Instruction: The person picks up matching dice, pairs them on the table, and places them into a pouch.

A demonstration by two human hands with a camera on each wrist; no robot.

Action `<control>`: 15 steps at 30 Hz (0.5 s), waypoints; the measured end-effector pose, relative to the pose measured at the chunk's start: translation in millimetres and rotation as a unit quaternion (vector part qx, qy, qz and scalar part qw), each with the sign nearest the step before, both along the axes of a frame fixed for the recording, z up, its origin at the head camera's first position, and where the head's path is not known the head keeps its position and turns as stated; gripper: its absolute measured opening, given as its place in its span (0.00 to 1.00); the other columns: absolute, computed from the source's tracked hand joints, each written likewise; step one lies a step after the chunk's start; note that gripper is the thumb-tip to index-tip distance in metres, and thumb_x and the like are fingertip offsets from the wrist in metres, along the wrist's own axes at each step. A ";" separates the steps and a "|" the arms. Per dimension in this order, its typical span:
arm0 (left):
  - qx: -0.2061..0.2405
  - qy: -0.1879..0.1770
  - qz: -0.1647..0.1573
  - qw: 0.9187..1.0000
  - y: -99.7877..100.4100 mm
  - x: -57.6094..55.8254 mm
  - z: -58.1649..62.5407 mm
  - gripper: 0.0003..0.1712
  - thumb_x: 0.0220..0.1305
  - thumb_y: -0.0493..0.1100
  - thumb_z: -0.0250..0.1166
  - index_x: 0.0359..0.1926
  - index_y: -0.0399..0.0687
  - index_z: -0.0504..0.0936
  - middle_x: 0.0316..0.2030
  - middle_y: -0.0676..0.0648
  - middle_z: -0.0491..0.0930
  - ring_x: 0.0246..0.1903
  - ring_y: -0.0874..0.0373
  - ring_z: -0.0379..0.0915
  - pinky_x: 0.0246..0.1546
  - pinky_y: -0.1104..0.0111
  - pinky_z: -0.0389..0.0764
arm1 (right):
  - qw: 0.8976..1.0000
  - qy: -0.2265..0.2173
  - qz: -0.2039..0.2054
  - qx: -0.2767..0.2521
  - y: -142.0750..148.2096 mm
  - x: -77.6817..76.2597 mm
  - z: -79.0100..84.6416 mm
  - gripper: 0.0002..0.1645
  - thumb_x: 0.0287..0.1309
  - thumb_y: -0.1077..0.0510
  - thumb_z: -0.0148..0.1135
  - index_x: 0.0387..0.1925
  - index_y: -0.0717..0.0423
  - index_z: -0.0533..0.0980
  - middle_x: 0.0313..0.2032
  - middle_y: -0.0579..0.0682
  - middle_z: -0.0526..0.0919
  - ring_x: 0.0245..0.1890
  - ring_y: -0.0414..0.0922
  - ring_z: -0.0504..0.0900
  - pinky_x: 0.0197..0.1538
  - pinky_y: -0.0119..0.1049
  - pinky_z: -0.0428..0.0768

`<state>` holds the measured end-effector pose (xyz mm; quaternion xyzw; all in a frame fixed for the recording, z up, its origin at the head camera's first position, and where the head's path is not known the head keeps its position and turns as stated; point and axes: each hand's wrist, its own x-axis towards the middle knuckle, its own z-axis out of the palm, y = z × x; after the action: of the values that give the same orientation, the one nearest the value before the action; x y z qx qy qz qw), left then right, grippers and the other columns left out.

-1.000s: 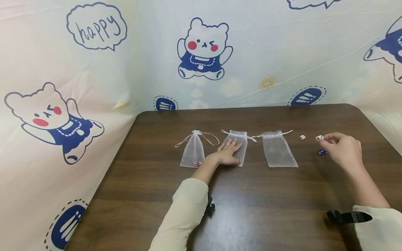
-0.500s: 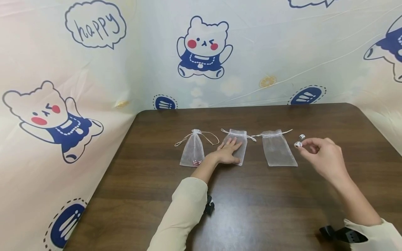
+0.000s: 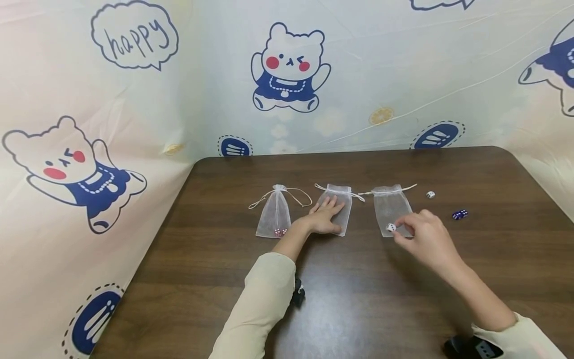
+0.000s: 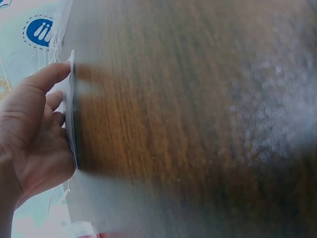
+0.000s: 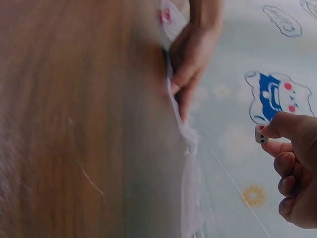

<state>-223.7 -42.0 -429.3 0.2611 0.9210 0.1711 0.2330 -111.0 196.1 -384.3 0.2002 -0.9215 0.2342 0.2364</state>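
My left hand lies with spread, straight fingers on the middle sheer drawstring bag, covering part of it. Between thumb and forefinger, my right hand pinches a white die. In the head view that die overlaps the lower part of the right-hand sheer bag; in the right wrist view the die shows a red dot and blue dots. The left-hand sheer bag, drawn in at its neck, has red dice at its bottom corner, close by my left forearm.
Another white die lies on the brown wooden table right of the bags. Dark blue dice sit further right. White drawstrings reach between the middle and right bags. A printed cloth hangs behind the table.
My right hand has carried the pinched white die leftward, from beside the blue dice past the other white die to over the right bag. The left hand has stayed on the middle bag.
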 end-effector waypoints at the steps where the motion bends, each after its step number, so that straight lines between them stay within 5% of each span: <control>1: 0.001 0.000 0.001 1.000 0.0 -0.1 -0.3 0.45 0.58 0.48 0.59 0.72 0.54 0.46 0.71 0.46 0.33 0.69 0.55 0.22 0.65 0.60 0.31 | 1.000 0.003 0.006 0.009 -2.2 -0.3 -1.5 0.07 0.34 0.63 0.70 0.22 0.57 0.79 0.15 0.39 0.65 0.21 0.41 0.61 0.27 0.36 0.59; 7: 0.003 -0.002 0.004 1.000 -0.9 0.1 -0.6 0.45 0.58 0.49 0.59 0.72 0.55 0.46 0.71 0.47 0.33 0.69 0.55 0.22 0.65 0.60 0.30 | 0.996 0.022 0.040 0.071 -12.7 -0.5 -9.5 0.09 0.32 0.61 0.70 0.21 0.57 0.78 0.19 0.47 0.77 0.24 0.46 0.70 0.28 0.42 0.66; 15: 0.005 -0.002 0.004 1.000 -0.8 0.6 0.1 0.46 0.57 0.48 0.59 0.72 0.55 0.46 0.71 0.46 0.33 0.69 0.55 0.22 0.65 0.60 0.31 | 0.988 -0.010 0.046 0.148 -18.1 3.0 -15.0 0.09 0.34 0.58 0.70 0.19 0.54 0.76 0.20 0.45 0.77 0.23 0.46 0.68 0.27 0.40 0.62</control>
<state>-223.1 -42.9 -429.2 0.2579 0.9208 0.1767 0.2330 -108.0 178.1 -399.3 0.2727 -0.9381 0.1082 0.1842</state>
